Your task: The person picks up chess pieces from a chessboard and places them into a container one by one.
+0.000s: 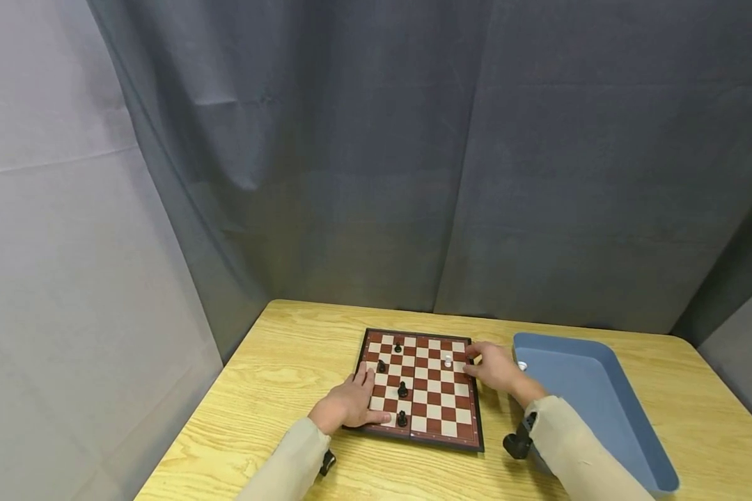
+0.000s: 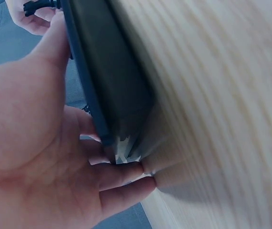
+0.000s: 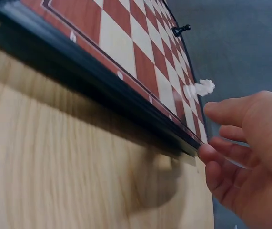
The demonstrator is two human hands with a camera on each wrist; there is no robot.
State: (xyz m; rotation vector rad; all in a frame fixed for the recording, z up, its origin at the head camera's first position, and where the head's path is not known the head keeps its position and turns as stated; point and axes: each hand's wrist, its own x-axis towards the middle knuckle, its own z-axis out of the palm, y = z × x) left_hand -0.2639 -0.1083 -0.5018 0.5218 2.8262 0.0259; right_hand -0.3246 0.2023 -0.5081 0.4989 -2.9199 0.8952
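A red and white chessboard (image 1: 435,393) with a dark rim lies on the table. My left hand (image 1: 351,402) rests along its left edge, thumb on the front left corner and fingers spread at the side; the left wrist view shows the fingertips down by the wood. Several black chess pieces (image 1: 402,390) stand on the board's left half. On the right half stands one white chess piece (image 1: 448,361). My right hand (image 1: 494,365) is at the board's right edge, its thumb and fingers parted and holding nothing, close to the white piece (image 3: 204,88).
A blue tray (image 1: 592,390) stands right of the board, under my right forearm. A small white piece (image 1: 522,366) lies inside it by the left wall. Behind the wooden table (image 1: 238,410) hangs a grey curtain (image 1: 363,174).
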